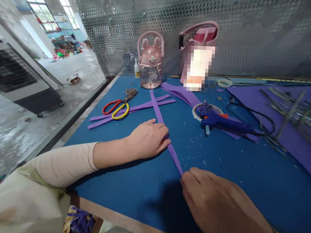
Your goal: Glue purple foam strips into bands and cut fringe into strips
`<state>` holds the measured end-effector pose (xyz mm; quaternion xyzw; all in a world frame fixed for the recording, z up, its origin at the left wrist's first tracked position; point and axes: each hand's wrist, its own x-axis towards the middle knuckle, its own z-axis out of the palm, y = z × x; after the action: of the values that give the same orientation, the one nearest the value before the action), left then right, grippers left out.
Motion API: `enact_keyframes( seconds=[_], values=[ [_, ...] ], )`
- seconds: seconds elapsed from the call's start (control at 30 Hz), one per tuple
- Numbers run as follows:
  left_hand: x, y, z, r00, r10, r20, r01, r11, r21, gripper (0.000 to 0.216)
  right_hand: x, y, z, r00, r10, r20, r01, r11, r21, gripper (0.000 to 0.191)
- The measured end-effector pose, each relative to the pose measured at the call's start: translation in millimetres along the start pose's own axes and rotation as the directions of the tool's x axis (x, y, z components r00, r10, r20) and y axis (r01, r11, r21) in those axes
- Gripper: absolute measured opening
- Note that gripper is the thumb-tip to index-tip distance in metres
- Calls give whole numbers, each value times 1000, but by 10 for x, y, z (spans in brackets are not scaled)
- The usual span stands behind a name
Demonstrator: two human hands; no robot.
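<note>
A long purple foam strip (158,111) runs from the back of the blue table (122,170) toward me. My left hand (148,140) lies on the strip's middle, fingers curled and pressing it down. My right hand (218,205) pinches the strip's near end at the table's front. Two more purple strips (143,107) lie crossed under it to the left.
Red and yellow scissors (118,108) lie left of the strips. A blue glue gun (222,123) with a black cord rests to the right beside a white tape ring (197,109). A pink bottle (150,66), a pink bag (200,36) and a purple foam sheet (293,136) stand behind.
</note>
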<state>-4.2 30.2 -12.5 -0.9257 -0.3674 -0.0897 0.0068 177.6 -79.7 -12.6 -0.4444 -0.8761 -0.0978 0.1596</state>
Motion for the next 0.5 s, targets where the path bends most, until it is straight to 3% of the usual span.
enact_keyframes(
  seconds=[0.2,0.33,0.4,0.5],
  values=[
    [-1,1,36,994,75,-81,-75,997,4,27,5,-9,18,997,47,56,-50,997,57,27],
    [-10,46,68,994,97,-56,-98,995,-10,31,44,7,8,983,88,158,-105,989,102,31],
    [-38,79,64,997,72,-41,-73,997,-31,33,88,50,-16,937,158,312,-207,970,130,35],
    [-89,134,26,999,32,-26,-33,997,-69,33,175,127,-63,794,232,561,-357,926,123,36]
  ],
)
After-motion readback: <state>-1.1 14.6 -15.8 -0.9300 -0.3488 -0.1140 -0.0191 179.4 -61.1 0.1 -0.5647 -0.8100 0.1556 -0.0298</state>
